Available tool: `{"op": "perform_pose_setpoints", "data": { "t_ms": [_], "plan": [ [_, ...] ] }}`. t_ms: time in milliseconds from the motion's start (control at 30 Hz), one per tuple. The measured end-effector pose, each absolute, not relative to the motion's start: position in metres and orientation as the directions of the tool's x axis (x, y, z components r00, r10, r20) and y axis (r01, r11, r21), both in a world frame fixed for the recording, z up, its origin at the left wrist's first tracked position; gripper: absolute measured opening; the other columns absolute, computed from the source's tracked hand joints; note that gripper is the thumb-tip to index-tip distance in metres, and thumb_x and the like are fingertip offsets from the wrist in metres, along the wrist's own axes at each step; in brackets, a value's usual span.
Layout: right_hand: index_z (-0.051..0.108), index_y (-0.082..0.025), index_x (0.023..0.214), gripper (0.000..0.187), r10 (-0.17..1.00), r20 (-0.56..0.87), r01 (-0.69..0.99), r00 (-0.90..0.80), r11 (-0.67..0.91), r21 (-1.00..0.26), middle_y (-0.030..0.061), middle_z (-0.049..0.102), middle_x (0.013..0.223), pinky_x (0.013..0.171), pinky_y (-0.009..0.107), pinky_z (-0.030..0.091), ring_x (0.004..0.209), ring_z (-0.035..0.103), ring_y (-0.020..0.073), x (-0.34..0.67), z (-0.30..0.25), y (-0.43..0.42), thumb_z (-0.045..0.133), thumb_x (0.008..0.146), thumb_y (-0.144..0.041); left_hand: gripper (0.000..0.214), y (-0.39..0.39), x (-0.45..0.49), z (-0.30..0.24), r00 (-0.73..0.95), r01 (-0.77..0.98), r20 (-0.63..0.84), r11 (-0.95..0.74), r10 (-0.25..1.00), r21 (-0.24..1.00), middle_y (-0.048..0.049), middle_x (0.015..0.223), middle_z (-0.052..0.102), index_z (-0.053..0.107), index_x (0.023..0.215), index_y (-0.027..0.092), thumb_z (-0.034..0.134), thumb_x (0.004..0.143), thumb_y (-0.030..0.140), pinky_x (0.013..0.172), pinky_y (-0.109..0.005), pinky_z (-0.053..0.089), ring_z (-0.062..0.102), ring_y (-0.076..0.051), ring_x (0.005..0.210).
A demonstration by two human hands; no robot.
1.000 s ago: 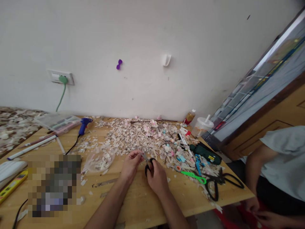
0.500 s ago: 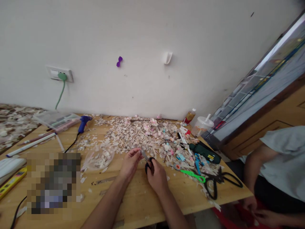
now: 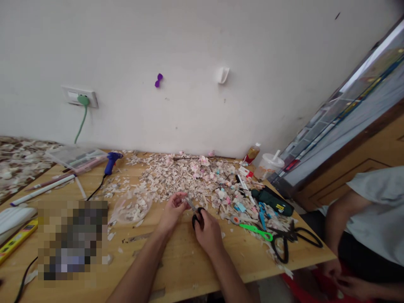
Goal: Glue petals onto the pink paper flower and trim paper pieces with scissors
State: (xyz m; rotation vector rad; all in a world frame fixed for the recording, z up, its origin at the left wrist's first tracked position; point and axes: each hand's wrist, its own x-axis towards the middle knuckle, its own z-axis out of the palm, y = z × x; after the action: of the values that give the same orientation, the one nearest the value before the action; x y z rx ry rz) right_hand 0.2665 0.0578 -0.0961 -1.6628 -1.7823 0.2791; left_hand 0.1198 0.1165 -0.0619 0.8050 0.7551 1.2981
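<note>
My right hand [image 3: 208,231] is closed round the black handles of a small pair of scissors [image 3: 192,205], whose metal blades point up and left. At the blade tips is my left hand [image 3: 174,210], its thumb and fingers pinched together. Whatever it pinches is too small to make out. Just beyond both hands spreads a heap of pale petal-like scraps [image 3: 167,179]. Among them lie pink and white blossoms [image 3: 203,161] on thin dark stems.
On the left are a blue glue gun [image 3: 111,162], a pen box [image 3: 78,158] and a clear bowl of scraps [image 3: 134,208]. Right of my hands lie green scissors [image 3: 256,230], large black scissors [image 3: 292,235] and a dark green pouch [image 3: 273,203]. A person [image 3: 375,210] sits at the right.
The left fingers have shifted slightly at the blade tips. The scissors stay in my right hand, almost unmoved, and the whole view has moved a little.
</note>
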Motion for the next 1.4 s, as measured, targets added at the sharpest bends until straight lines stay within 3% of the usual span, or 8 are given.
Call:
{"op": "perform_pose_setpoints", "data": {
  "t_ms": [233, 500, 867, 1000, 1133, 1200, 1333, 1400],
  "plan": [
    [0.062, -0.018, 0.105, 0.023, 0.945, 0.326, 0.804, 0.029, 0.172, -0.570, 0.0086, 0.069, 0.099, 0.082, 0.032, 0.045, 0.092, 0.064, 0.0240, 0.268, -0.096, 0.058, 0.046, 0.088, -0.023, 0.036, 0.121, 0.115, -0.062, 0.135, -0.483, -0.020, 0.083, 0.991, 0.872, 0.0005, 0.075, 0.067, 0.065, 0.087, 0.020, 0.085, 0.059, 0.029, 0.071, -0.029, 0.050, 0.060, -0.015, 0.067],
    [0.063, -0.019, 0.103, 0.022, 0.946, 0.321, 0.786, 0.052, 0.160, -0.598, 0.0079, 0.070, 0.098, 0.079, 0.030, 0.046, 0.089, 0.065, 0.0223, 0.268, -0.095, 0.059, 0.046, 0.089, -0.025, 0.023, 0.111, 0.122, -0.066, 0.289, -0.651, -0.169, 0.323, 0.942, 0.686, 0.0016, 0.068, 0.064, 0.069, 0.076, 0.017, 0.086, 0.062, 0.025, 0.068, -0.022, 0.049, 0.057, -0.009, 0.063],
    [0.063, -0.016, 0.110, 0.029, 0.936, 0.344, 0.747, 0.075, 0.176, -0.641, 0.0106, 0.071, 0.101, 0.084, 0.032, 0.049, 0.094, 0.066, 0.0230, 0.269, -0.098, 0.060, 0.045, 0.090, -0.026, 0.024, 0.114, 0.120, -0.069, 0.237, -0.656, -0.183, 0.297, 0.954, 0.694, 0.0002, 0.073, 0.069, 0.071, 0.077, 0.017, 0.087, 0.061, 0.026, 0.077, -0.025, 0.050, 0.062, -0.011, 0.068],
    [0.063, -0.016, 0.110, 0.030, 0.932, 0.333, 0.682, 0.143, 0.151, -0.716, 0.0128, 0.070, 0.105, 0.085, 0.034, 0.049, 0.097, 0.066, 0.0249, 0.271, -0.104, 0.063, 0.045, 0.089, -0.029, 0.029, 0.117, 0.119, -0.072, 0.186, -0.669, -0.159, 0.243, 0.970, 0.702, -0.0008, 0.078, 0.070, 0.072, 0.085, 0.017, 0.087, 0.061, 0.024, 0.082, -0.026, 0.050, 0.064, -0.011, 0.073],
    [0.058, -0.015, 0.112, 0.032, 0.839, 0.367, 0.585, 0.401, 0.074, -0.808, 0.0148, 0.068, 0.102, 0.080, 0.034, 0.050, 0.093, 0.064, 0.0242, 0.277, -0.107, 0.066, 0.041, 0.093, -0.034, 0.043, 0.118, 0.119, -0.070, 0.119, -0.681, -0.148, 0.189, 0.982, 0.707, -0.0004, 0.078, 0.071, 0.070, 0.099, 0.018, 0.087, 0.060, 0.024, 0.082, -0.028, 0.050, 0.064, -0.011, 0.071],
    [0.055, -0.014, 0.111, 0.030, 0.801, 0.438, 0.660, 0.408, 0.072, -0.747, 0.0146, 0.065, 0.099, 0.081, 0.036, 0.048, 0.092, 0.061, 0.0253, 0.276, -0.106, 0.066, 0.042, 0.092, -0.034, 0.047, 0.117, 0.119, -0.069, 0.094, -0.690, -0.142, 0.167, 0.985, 0.705, 0.0002, 0.078, 0.071, 0.067, 0.102, 0.019, 0.087, 0.060, 0.024, 0.082, -0.028, 0.049, 0.064, -0.011, 0.071],
    [0.053, -0.014, 0.116, 0.035, 0.885, 0.459, 0.857, 0.081, 0.174, -0.485, 0.0139, 0.061, 0.103, 0.086, 0.042, 0.044, 0.098, 0.056, 0.0286, 0.267, -0.101, 0.063, 0.051, 0.084, -0.027, 0.047, 0.118, 0.118, -0.068, 0.040, -0.664, -0.120, 0.117, 0.992, 0.739, -0.0005, 0.082, 0.072, 0.064, 0.102, 0.019, 0.086, 0.060, 0.025, 0.081, -0.028, 0.049, 0.066, -0.013, 0.075],
    [0.052, -0.013, 0.119, 0.038, 0.902, 0.431, 0.877, 0.026, 0.186, -0.442, 0.0145, 0.061, 0.105, 0.087, 0.041, 0.043, 0.099, 0.056, 0.0288, 0.264, -0.101, 0.061, 0.052, 0.083, -0.025, 0.045, 0.119, 0.117, -0.067, 0.006, -0.624, -0.105, 0.086, 0.994, 0.777, -0.0012, 0.083, 0.072, 0.064, 0.101, 0.018, 0.084, 0.062, 0.026, 0.081, -0.028, 0.049, 0.066, -0.014, 0.077]
  ]
}}
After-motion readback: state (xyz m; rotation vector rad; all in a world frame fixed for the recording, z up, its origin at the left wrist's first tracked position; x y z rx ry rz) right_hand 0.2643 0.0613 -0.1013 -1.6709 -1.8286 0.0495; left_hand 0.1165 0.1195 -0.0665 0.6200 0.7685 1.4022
